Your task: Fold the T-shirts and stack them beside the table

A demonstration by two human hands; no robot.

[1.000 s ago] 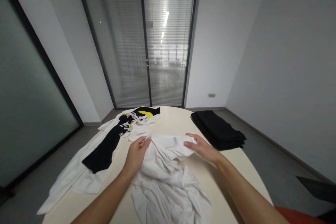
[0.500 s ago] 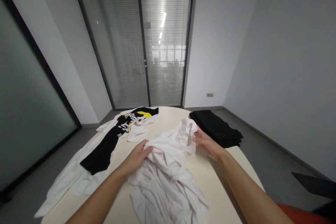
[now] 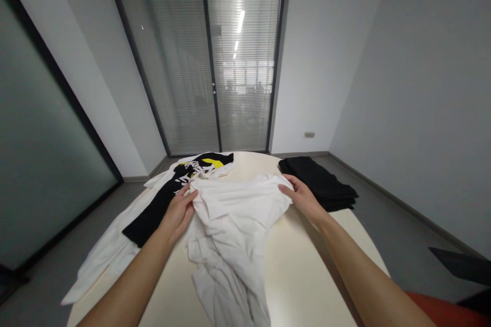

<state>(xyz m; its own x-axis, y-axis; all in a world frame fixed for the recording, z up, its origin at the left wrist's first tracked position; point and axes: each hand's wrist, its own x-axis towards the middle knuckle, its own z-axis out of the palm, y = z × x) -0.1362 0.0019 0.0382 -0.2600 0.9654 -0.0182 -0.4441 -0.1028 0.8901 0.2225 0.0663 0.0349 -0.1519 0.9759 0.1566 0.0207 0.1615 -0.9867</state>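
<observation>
A crumpled white garment (image 3: 238, 214) is stretched between my two hands, its far edge pulled fairly straight and the rest trailing in folds toward the near side of the table. My left hand (image 3: 179, 212) pinches its far left corner. At the far right corner, my right hand (image 3: 303, 198) grips the cloth between thumb and fingers. Left of the garment lies a white and black piece of clothing (image 3: 153, 214) with a yellow patch, partly hidden by my left hand and forearm.
Folded black cloths (image 3: 318, 181) are stacked at the right edge of the pale round table (image 3: 307, 265). Beyond the table stands a glass door with blinds (image 3: 245, 112). Something red and black shows at the lower right.
My left hand has moved left and farther away, while my right hand has shifted slightly right. Between them the cloth, bunched before, is now spread wider.
</observation>
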